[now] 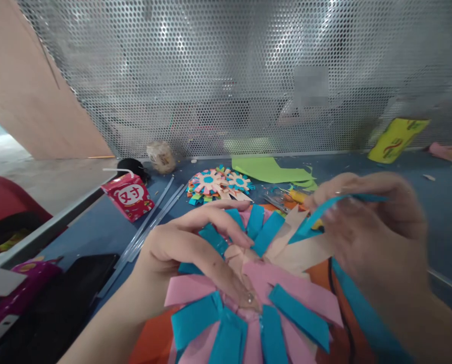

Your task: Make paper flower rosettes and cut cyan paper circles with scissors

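While the left hand (172, 240) bears on the middle of the paper flower (265, 278) with fingers spread, the right hand (373, 232), slightly blurred, pinches a blue strip (311, 217) between thumb and fingers at the flower's right side. The flower, in pink, blue and cream, lies over an orange sheet (150, 338) toward the front of the counter (447, 227), well apart from the back edge; its lower part runs out of view. Small flowers (208, 179) are piled nearer the back edge, green paper (263, 169) just to their right. A red carton (129, 197) with a straw stands near the left edge, clear tubes (153, 222) beside it. A yellow packet (396, 141) stands tilted toward the back right corner.
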A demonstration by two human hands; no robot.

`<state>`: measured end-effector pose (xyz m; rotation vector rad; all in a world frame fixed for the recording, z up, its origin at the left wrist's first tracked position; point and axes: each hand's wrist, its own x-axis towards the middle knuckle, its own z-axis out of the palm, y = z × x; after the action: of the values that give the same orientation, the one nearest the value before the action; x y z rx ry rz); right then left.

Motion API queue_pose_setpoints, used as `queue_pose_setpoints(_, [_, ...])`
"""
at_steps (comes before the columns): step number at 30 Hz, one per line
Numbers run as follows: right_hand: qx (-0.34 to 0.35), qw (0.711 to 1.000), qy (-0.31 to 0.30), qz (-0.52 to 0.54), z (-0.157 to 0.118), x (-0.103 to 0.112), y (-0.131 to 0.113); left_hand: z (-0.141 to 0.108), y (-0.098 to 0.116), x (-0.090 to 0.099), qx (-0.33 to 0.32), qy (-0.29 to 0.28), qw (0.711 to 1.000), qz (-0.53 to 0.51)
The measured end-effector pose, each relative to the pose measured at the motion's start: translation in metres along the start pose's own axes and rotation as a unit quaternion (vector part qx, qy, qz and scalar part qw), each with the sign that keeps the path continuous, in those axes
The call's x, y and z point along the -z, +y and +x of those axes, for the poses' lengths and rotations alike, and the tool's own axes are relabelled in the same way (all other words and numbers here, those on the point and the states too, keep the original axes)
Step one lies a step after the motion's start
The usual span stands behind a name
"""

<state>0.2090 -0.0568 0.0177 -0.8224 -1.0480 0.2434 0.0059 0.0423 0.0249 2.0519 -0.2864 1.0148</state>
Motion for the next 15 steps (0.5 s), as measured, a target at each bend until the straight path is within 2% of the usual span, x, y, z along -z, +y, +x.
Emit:
queue_pose_setpoints(2, [-0.002, 0.999, 0.016, -0.037, -0.002, 0.001, 0.006, 0.0, 0.0, 0.001, 0.005, -0.016, 1.0, -0.006])
queue_pose_setpoints(3, [-0.003, 0.999, 0.019, -0.048, -0.002, 0.001, 0.008, -0.001, 0.0, 0.0, 0.027, -0.002, 1.0, -0.005])
queue_pose_setpoints(5, [-0.007, 0.998, 0.031, -0.055, -0.001, 0.002, 0.008, -0.001, 0.0, -0.004, 0.122, 0.075, 0.99, 0.003])
queue_pose_setpoints(7, [-0.013, 0.997, 0.06, -0.056, 0.003, 0.003, 0.008, -0.001, -0.002, -0.009, 0.242, 0.174, 0.954, 0.006])
queue_pose_setpoints(9, [-0.032, 0.994, 0.089, -0.056, 0.008, 0.005, 0.011, -0.001, -0.005, -0.012, 0.325, 0.244, 0.913, -0.011])
queue_pose_setpoints(12, [-0.095, 0.99, 0.093, -0.046, 0.015, 0.011, 0.026, -0.002, -0.012, -0.014, 0.39, 0.286, 0.874, -0.044])
queue_pose_setpoints(15, [-0.163, 0.983, 0.071, -0.035, 0.015, 0.014, 0.043, -0.002, -0.015, -0.013, 0.449, 0.279, 0.845, -0.075])
